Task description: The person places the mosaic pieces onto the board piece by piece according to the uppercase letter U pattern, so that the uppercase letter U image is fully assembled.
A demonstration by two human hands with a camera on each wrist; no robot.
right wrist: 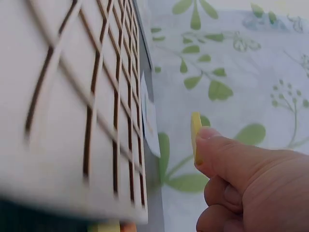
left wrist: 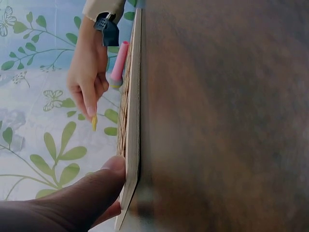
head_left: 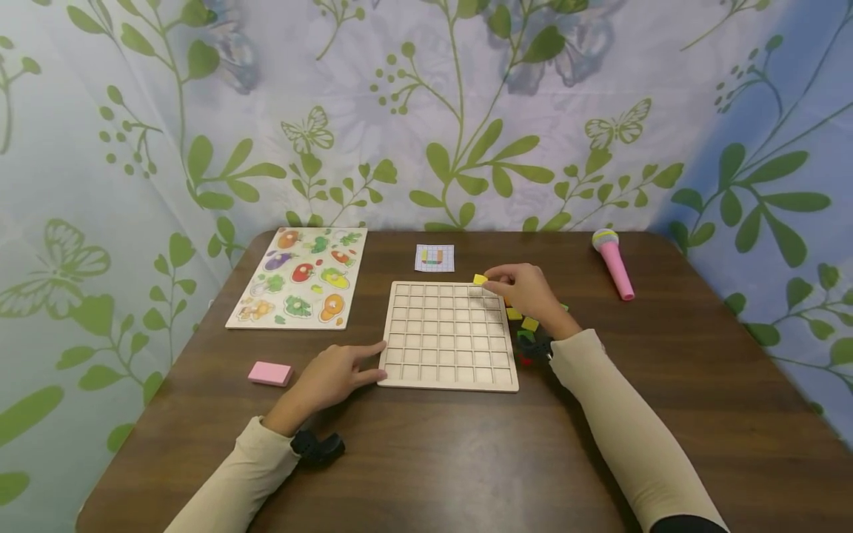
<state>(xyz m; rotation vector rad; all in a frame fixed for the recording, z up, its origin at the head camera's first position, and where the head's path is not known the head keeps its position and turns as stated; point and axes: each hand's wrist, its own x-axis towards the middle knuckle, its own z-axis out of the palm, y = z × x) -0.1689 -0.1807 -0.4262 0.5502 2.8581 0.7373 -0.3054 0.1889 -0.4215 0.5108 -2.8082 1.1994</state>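
Observation:
A wooden grid board point(head_left: 448, 337) with square cells lies flat on the table. Between thumb and fingertips, my right hand point(head_left: 526, 290) pinches a small yellow square tile point(head_left: 480, 280), held above the board's far right corner. The tile point(right wrist: 196, 137) appears edge-on in the right wrist view. My left hand point(head_left: 333, 375) touches the board's left edge with extended index finger and thumb; the left wrist view shows the thumb point(left wrist: 104, 186) against that edge. Beneath and beside my right hand lie several loose coloured tiles point(head_left: 529, 324), partly hidden by the wrist.
Behind the board lies a small pattern card point(head_left: 435, 258) with a coloured U shape on a grid. A vegetable peg puzzle point(head_left: 296, 277) sits at the back left, a pink block point(head_left: 270, 373) near my left hand. A toy microphone point(head_left: 614, 265) lies back right. Patterned fabric point(head_left: 466, 148) hangs behind.

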